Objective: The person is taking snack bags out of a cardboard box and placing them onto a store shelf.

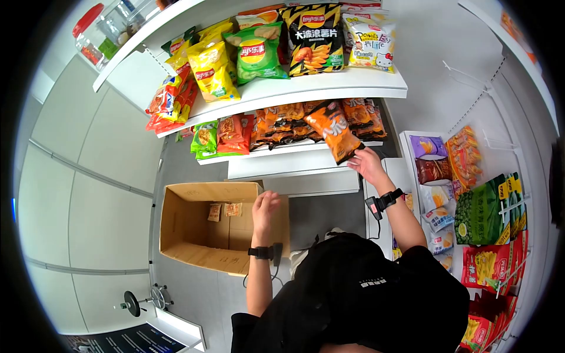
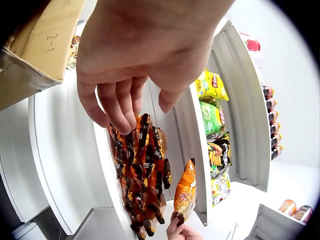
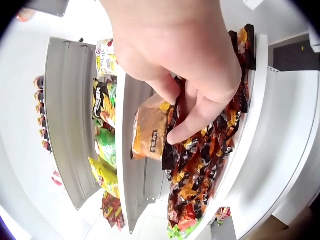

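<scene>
My right hand (image 1: 369, 166) pinches an orange and black snack bag (image 1: 333, 132) by its black end seal. The bag is held up at a slant in front of the lower shelf (image 1: 294, 166), where several similar orange bags (image 1: 276, 123) stand in rows. In the right wrist view, the thumb and fingers grip the dark edge of the bag (image 3: 151, 127). Nothing is in my left hand (image 1: 266, 207), which hangs with loosely bent fingers by the right edge of an uncartoned-looking open cardboard box (image 1: 203, 256). Two small packets (image 1: 233, 209) lie inside the box.
Above, a white shelf (image 1: 329, 87) juts out with yellow, green and black chip bags (image 1: 313, 41). Green and red bags (image 1: 204, 138) sit at the lower shelf's left. A side rack (image 1: 406, 144) on the right holds more snacks. A wheeled stand (image 1: 159, 297) is on the floor.
</scene>
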Tool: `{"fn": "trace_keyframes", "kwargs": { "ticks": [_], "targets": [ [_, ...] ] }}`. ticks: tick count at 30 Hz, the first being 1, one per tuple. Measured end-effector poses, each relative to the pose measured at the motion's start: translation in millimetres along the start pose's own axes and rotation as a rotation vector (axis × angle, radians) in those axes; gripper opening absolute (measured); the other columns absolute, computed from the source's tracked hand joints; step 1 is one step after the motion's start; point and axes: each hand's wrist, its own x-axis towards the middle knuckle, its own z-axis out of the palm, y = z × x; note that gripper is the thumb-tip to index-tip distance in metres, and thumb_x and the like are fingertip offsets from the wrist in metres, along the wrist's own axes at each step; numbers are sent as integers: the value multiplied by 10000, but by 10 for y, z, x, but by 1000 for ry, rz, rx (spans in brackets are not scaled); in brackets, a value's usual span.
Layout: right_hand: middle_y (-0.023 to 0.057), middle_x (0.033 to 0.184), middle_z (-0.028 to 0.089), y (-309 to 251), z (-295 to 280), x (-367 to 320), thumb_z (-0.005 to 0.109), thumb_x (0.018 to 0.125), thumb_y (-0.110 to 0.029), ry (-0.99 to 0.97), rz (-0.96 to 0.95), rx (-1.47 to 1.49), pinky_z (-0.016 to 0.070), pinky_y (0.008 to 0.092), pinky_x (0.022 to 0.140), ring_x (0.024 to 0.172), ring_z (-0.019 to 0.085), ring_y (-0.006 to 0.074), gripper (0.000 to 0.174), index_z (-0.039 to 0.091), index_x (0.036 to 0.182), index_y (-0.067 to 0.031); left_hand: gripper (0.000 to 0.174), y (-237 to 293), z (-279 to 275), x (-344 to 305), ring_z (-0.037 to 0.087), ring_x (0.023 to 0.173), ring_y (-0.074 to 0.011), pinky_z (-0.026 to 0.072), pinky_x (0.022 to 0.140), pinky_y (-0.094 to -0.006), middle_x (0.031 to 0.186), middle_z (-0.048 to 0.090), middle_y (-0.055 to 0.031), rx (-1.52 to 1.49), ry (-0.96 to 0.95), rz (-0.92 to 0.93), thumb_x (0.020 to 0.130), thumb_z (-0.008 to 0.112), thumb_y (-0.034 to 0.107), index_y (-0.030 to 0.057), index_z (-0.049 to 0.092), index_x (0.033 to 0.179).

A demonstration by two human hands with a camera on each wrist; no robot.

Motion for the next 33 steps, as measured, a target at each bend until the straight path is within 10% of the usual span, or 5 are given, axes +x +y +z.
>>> {"fn": "trace_keyframes", "kwargs": {
  "ticks": [17, 33],
  "targets": [
    [242, 1101, 518, -505, 69, 1147, 391, 921, -46, 301, -154, 205, 509, 369, 920, 1006, 570, 324, 210, 410, 1055, 115, 278, 1, -4, -15, 580, 818, -101, 469, 768, -263, 982, 632, -45, 4, 56, -12, 914, 540, 258, 53, 556, 1101],
    [258, 1122, 518, -368, 30, 1172, 572, 894, -242, 224, -66, 26, 525, 354, 873, 990, 575, 311, 514, 370, 1227, 94, 243, -89, -97, 11, 585, 789, -94, 475, 747, -252, 926, 637, -22, -18, 118, -24, 913, 535, 247, 61, 575, 1064]
  ]
}}
